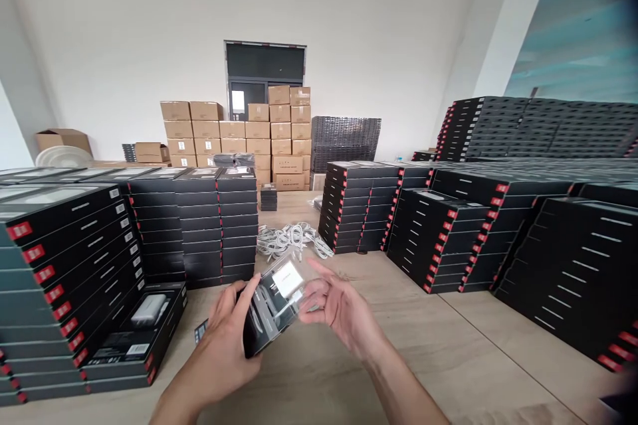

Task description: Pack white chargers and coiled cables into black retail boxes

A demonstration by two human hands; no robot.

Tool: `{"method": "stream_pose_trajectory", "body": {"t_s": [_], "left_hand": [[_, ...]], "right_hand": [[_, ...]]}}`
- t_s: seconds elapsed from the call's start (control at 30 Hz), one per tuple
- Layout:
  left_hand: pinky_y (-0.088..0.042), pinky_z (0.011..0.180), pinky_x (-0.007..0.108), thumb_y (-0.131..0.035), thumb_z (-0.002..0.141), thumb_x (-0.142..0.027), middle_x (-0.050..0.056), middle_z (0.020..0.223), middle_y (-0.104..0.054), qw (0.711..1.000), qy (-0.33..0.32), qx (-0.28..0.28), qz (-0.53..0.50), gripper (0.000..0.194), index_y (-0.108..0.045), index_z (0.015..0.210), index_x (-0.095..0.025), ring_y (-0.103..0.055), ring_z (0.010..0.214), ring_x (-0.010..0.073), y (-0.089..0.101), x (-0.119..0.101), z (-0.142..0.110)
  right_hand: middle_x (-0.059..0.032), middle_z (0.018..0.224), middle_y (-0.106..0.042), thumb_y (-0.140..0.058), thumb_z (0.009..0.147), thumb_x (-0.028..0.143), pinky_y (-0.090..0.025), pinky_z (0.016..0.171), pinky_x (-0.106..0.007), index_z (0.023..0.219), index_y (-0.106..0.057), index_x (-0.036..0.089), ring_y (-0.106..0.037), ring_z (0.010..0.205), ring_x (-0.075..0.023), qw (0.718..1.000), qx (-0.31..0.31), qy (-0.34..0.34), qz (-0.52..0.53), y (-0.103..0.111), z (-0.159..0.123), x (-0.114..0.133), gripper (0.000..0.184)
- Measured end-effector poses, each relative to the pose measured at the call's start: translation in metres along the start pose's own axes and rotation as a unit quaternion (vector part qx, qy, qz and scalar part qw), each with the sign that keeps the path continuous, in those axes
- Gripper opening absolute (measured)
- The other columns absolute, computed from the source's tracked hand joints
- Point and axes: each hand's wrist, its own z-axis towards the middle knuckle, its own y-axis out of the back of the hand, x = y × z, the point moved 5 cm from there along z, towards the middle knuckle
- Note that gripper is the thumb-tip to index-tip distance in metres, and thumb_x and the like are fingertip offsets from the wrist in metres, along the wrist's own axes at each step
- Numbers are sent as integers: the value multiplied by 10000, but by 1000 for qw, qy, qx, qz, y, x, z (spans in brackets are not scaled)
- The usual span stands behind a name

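My left hand [232,329] is closed round the left side of a black packaging box [272,332], held tilted above the table. A white charger [288,281] sits in the upper part of the box, behind clear plastic or in a clear tray; I cannot tell which. My right hand [336,309] is at the box's right side, palm turned up and fingers apart. Its fingertips are at the clear plastic edge, and whether they touch it is unclear. Just beyond the box lies a heap of white cables [294,238]. A small dark item [200,331] shows partly behind my left hand.
Tall stacks of black boxes [94,239] flank the left, beside an open box with a white device [149,309]. More black box stacks [438,239] line the right. Brown cartons [249,136] are piled by the far wall. The wooden table [399,339] has a seam at right.
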Motion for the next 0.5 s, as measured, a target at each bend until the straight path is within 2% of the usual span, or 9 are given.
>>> {"method": "stream_pose_trajectory", "body": {"t_s": [0.1,0.17,0.23,0.3,0.4,0.5], "left_hand": [[-236,1124,459,-602,589,-68,71,1410,-359,998,-3,29,-51,1051,-152,1491,-366,-319,1341,310,-2,-4,-1],[-230,1131,453,-608,572,-55,65,1411,-360,997,-13,46,-63,1057,-179,1485,-372,-309,1351,315,-4,-8,-2],[-256,1124,446,-608,569,-42,64,1417,-351,995,-22,62,-71,1056,-192,1481,-375,-312,1352,314,-7,-13,-3],[-278,1115,443,-602,582,-30,61,1435,-323,995,-25,64,-75,1046,-190,1478,-380,-314,1354,307,-11,-17,-4],[-260,1127,458,-630,607,-41,66,1462,-269,994,-13,23,-106,1052,-147,1483,-367,-292,1372,302,-17,-23,-4],[-219,1149,478,-738,584,-107,81,1513,-186,980,-4,-28,-195,1166,-44,1495,-328,-226,1410,323,-28,-23,-4]], "right_hand": [[-5,730,-682,-688,770,298,-570,561,-275,1090,-646,201,-639,592,-131,999,-5,-33,-3,4,-1,-7,337],[-15,786,-697,-753,714,242,-559,542,-243,1009,-668,192,-648,623,-130,996,34,-66,-47,4,-4,-15,310],[-32,858,-709,-803,653,226,-563,558,-259,984,-680,193,-666,696,-160,989,89,-94,-77,2,-8,-22,354],[-36,892,-718,-844,585,194,-563,579,-277,1007,-686,207,-667,740,-183,985,113,-97,-88,1,-11,-23,451],[-32,954,-729,-842,611,247,-548,606,-275,1089,-676,256,-662,777,-191,994,72,-35,-74,0,-10,-12,506],[-32,1005,-727,-758,730,372,-537,662,-276,1081,-691,268,-657,816,-188,996,11,41,-73,1,-7,4,373]]}}
